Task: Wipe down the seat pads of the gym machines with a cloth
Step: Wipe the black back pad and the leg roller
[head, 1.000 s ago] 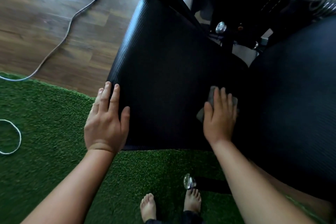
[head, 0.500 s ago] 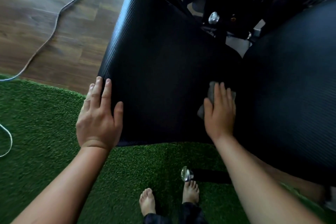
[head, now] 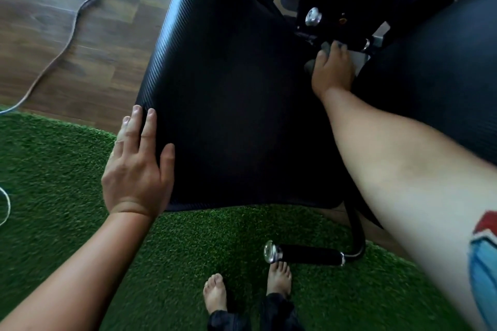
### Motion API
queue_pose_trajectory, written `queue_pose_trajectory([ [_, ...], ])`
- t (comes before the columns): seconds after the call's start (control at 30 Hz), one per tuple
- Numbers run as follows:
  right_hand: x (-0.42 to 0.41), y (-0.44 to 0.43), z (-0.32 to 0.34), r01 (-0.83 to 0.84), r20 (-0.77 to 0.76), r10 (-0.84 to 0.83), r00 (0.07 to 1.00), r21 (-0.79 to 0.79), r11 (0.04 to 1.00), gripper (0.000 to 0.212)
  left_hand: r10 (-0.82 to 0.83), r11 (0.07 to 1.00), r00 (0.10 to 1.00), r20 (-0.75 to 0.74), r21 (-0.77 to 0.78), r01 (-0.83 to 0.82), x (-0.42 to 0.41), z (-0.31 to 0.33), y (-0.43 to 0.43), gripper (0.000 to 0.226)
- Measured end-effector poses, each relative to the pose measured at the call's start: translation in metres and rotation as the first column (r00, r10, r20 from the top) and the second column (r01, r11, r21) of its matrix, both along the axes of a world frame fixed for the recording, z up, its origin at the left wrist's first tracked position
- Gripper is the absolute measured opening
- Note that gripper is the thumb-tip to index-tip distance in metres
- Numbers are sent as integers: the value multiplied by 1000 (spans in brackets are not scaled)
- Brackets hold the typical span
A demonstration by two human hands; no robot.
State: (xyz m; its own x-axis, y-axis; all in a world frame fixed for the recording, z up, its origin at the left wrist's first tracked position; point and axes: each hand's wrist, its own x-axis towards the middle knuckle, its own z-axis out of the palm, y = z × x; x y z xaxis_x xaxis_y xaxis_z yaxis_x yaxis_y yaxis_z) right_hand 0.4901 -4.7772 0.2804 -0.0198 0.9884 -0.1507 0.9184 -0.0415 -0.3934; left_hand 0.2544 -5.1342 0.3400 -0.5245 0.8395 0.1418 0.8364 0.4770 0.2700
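A black textured seat pad fills the middle of the view. My left hand lies flat with straight fingers on its near left corner. My right hand is stretched to the pad's far right corner, beside the machine's frame, and presses a grey cloth onto the pad; only the cloth's edges show around my fingers. A second black pad stands to the right, partly behind my right forearm.
Black machine frame with a chrome knob rises behind the pads. A black handle with a chrome end sticks out low by my bare feet. Green turf covers the near floor; a cable crosses the wooden floor at left.
My right hand has slid the cloth away from me along the pad's right side to its far corner. My left hand has stayed on the near left corner.
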Motion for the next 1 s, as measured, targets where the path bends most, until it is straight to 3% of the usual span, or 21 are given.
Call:
queue_pose_trajectory([
  [0.1,5,-26,2,26,4,-26,1000,-14,1000,64,0,1000,1000,0,0,0,0,0,0,64],
  [0.43,64,-249,6,-186,-12,187,982,50,981,63,-6,1000,1000,-6,11,6,1,0,0,64],
  [0.53,70,-254,2,-230,-16,231,973,64,971,62,-5,1000,1000,-7,16,5,1,0,0,63],
  [0.7,9,-221,14,-70,-25,72,997,84,994,65,-9,1000,1000,-30,13,9,0,-1,-1,62],
  [0.77,-31,-257,30,-319,-37,330,943,181,930,64,-16,1000,999,-37,14,17,0,-2,0,62],
  [0.83,-50,-295,44,-630,-15,652,758,242,738,61,-13,1000,999,-40,10,14,-1,-2,-1,62],
  [0.9,-47,-278,46,-771,10,808,588,309,557,59,-12,1000,999,-35,10,13,-1,-2,0,62],
  [0.93,-45,-252,41,-777,36,816,577,333,534,58,-15,1000,999,-35,8,15,-1,-2,0,62],
  [1.0,-49,-185,27,-661,63,684,727,333,672,59,-8,1000,999,-32,6,8,-1,-3,0,62],
])
